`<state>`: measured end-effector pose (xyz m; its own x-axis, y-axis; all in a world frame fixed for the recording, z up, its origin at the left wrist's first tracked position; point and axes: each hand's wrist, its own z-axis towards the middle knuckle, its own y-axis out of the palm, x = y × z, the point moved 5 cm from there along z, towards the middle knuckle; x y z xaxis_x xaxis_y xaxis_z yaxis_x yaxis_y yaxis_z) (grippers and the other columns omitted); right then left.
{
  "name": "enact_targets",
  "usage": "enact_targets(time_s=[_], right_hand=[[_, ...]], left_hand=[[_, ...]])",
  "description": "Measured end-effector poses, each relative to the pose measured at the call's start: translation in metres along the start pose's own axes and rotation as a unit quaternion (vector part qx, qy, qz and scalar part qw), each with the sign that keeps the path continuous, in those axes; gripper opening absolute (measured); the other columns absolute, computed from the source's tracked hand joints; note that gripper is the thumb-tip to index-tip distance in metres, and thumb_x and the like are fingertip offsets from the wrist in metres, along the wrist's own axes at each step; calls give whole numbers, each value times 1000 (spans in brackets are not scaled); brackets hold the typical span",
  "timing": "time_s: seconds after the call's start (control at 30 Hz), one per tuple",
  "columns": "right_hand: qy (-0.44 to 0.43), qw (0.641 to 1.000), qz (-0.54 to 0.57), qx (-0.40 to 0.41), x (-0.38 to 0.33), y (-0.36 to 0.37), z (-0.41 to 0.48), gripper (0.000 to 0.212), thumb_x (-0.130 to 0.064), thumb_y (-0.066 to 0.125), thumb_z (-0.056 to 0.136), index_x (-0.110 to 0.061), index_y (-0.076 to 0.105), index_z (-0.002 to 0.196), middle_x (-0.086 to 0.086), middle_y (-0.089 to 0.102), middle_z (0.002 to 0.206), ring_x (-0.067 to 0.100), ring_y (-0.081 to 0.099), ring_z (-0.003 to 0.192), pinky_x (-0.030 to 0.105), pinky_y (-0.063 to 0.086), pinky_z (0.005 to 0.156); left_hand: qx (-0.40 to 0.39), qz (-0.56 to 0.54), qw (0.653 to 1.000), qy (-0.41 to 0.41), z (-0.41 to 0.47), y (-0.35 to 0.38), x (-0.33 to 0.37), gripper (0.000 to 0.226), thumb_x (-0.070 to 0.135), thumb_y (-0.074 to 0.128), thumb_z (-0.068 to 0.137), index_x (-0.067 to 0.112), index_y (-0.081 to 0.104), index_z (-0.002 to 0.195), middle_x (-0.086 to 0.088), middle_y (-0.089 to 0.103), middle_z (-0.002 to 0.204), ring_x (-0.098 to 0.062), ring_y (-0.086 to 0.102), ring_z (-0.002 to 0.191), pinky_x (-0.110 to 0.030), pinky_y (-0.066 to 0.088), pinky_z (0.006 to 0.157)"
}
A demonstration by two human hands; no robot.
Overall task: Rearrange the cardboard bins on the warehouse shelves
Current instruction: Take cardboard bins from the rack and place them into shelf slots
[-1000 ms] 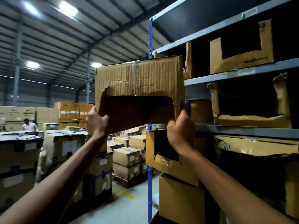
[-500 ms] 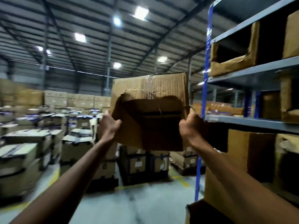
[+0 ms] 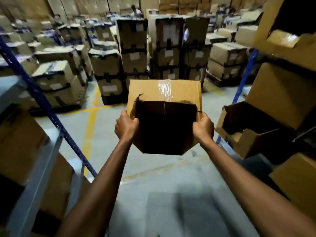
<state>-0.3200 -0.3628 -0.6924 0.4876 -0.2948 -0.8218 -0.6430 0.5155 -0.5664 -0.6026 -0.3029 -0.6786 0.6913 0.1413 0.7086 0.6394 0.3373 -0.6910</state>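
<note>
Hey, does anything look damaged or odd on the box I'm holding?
The cardboard bin, gripped by left hand and right hand, has a ragged, torn edge at the upper left of its cut-out opening; the clear tape above looks wrinkled.

No legible text, number or brand recorded. White labels (image 3: 169, 53) on the stacked cartons (image 3: 132, 40) are too blurred and small for us to read. On the cardboard bin (image 3: 148, 90), we make out no print on the side facing the camera.
</note>
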Motion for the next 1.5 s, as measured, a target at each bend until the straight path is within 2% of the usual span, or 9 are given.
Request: enact_targets(time_s=[0.33, 0.63, 0.77, 0.83, 0.97, 1.1, 1.3, 1.4, 1.5], right_hand=[[102, 993, -51, -33, 89, 74, -16, 51, -4, 46, 85, -23, 52, 132, 15, 66, 110, 40, 60, 100, 42, 50, 81], [162, 985, -39, -41, 131, 74, -14, 44, -17, 63, 85, -19, 55, 129, 9, 66, 114, 33, 61, 105, 43, 52, 89], [173, 984, -26, -38, 149, 58, -13, 50, -31, 71, 83, -19, 53, 128, 4, 64, 119, 29, 59, 109, 42, 49, 90], [172, 985, -30, -14, 156, 47, -13, 68, -36, 72, 82, -19, 41, 141, 5, 58, 132, 29, 54, 120, 42, 46, 97], [147, 987, -70, 7, 155, 30, -11, 103, -34, 73, 83, -16, 2, 155, 9, 10, 162, 27, 19, 147, 40, 28, 113], [16, 986, -163, 5, 130, 28, 1, 108, -35, 73, 82, -14, -5, 154, 7, -10, 162, 23, -1, 149, 40, 12, 121], [-90, 938, -328, -73, 119, 43, 22, 110, -25, 70, 81, -6, -11, 152, 13, -9, 162, 25, -9, 149, 41, -5, 118], [-41, 937, -320, -135, 127, 42, 29, 104, -17, 67, 82, -4, -8, 152, 18, 15, 159, 30, 16, 147, 42, 18, 118], [47, 942, -298, -150, 143, 31, 36, 80, -22, 62, 82, -1, 22, 148, 19, 59, 121, 38, 57, 113, 44, 50, 85]], left_hand=[[-108, 11, 991, -82, 4, 95, -99, 24, 24, 60, 79, 15, 55, 101, -15, 65, 98, -40, 59, 90, -39, 44, 75], [-161, -5, 981, -113, 0, 159, -110, 17, 20, 58, 79, 21, 61, 95, -8, 65, 89, -37, 61, 86, -41, 52, 78], [-184, 18, 980, -68, 0, 179, -91, 20, 16, 55, 83, 20, 62, 101, -7, 66, 92, -36, 63, 90, -37, 47, 74], [-193, 40, 980, -25, -3, 189, -76, 27, 15, 53, 83, 21, 62, 107, -9, 68, 97, -37, 62, 92, -35, 45, 72], [-221, 97, 964, 115, -11, 212, -35, 32, 17, 52, 78, 28, 63, 106, -9, 69, 98, -39, 61, 93, -37, 46, 70], [-269, 143, 911, 278, -19, 234, 17, 29, 25, 59, 79, 35, 64, 106, -5, 69, 92, -36, 62, 88, -33, 40, 62], [-306, 263, 744, 533, -70, 248, 96, 21, 38, 57, 84, 20, 66, 90, -10, 67, 82, -36, 62, 79, -33, 34, 57], [-311, 249, 698, 595, -95, 252, 109, 9, 19, 57, 81, 23, 64, 82, -7, 68, 76, -32, 64, 77, -34, 40, 76], [-303, 216, 673, 640, -105, 258, 107, 18, 11, 60, 77, 27, 62, 70, 1, 59, 63, -21, 63, 74, -57, 26, 109]])
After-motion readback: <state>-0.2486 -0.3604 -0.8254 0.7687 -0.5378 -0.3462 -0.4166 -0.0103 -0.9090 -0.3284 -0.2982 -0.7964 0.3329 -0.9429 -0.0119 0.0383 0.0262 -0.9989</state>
